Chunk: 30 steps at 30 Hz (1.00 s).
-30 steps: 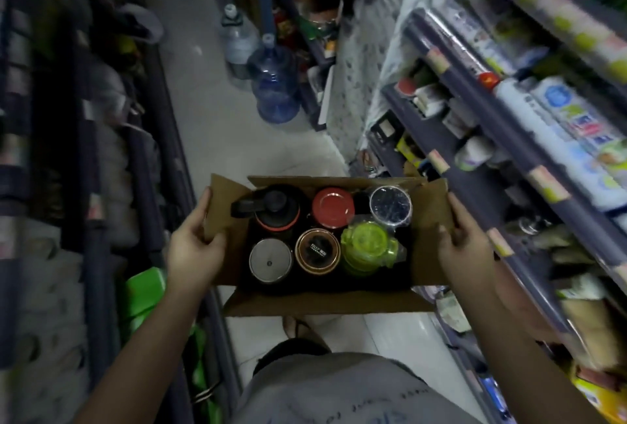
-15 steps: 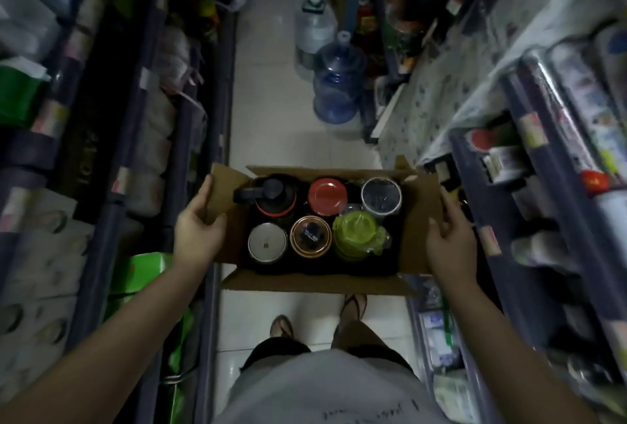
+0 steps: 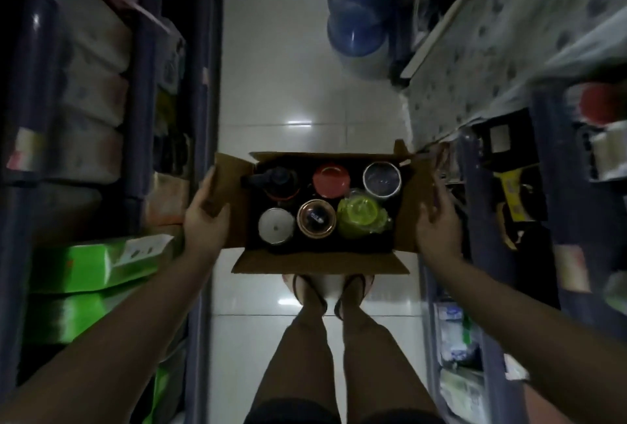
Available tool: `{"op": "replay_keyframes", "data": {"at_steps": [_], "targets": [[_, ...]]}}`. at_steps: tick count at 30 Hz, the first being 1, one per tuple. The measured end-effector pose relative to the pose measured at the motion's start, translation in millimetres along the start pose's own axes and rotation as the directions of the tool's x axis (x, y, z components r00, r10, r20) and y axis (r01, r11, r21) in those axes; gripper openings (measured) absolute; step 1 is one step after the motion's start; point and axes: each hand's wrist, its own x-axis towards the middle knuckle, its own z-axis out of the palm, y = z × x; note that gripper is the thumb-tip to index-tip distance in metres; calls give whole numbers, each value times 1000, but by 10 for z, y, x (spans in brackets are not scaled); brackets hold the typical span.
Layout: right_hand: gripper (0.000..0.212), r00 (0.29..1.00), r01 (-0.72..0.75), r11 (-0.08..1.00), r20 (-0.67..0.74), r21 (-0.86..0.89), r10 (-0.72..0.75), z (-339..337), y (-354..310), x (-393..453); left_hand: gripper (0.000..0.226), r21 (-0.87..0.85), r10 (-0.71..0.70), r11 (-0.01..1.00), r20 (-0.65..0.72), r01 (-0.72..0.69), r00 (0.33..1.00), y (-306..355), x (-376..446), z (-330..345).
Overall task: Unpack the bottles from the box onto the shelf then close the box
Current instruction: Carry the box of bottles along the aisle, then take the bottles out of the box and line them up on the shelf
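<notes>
An open cardboard box [image 3: 319,262] is held low over the aisle floor, above my feet. My left hand [image 3: 205,220] grips its left flap and my right hand [image 3: 437,220] holds its right side. Inside stand several bottles seen from above: a black-capped one [image 3: 276,179], a red-lidded one [image 3: 330,177], a clear-lidded one [image 3: 381,181], a silver-lidded one [image 3: 276,230], a brown-rimmed one [image 3: 316,218] and a green one [image 3: 363,215].
Dark blue shelves [image 3: 481,206] line the aisle on the right, and stocked shelves with green packs [image 3: 98,262] on the left. Large blue water jugs [image 3: 356,26] stand on the tiled floor ahead. My sandalled feet [image 3: 330,291] are just behind the box.
The box has gone down towards the floor with both hands still on it. The view has tipped downward, so my legs and feet now show.
</notes>
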Motion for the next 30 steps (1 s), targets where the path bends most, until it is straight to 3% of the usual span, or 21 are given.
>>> {"op": "replay_keyframes", "data": {"at_steps": [3, 7, 12, 22, 30], "targets": [[56, 998, -34, 999, 45, 2, 34, 400, 459, 301, 67, 26, -29, 999, 78, 27, 997, -517, 335, 265], [57, 998, -68, 997, 15, -35, 68, 954, 1164, 683, 66, 60, -105, 993, 70, 101, 992, -1223, 703, 679], [57, 996, -67, 997, 48, -23, 68, 1506, 1956, 1107, 68, -20, -148, 989, 70, 150, 986, -2025, 1148, 1147], [54, 999, -19, 999, 31, -50, 21, 2077, 2764, 1666, 78, 30, -121, 992, 81, 119, 989, -3034, 1693, 1778], [58, 982, -5, 995, 186, -101, 24, 2197, 3094, 1724, 70, -13, -190, 981, 81, 191, 978, -3447, 1714, 1920]]}}
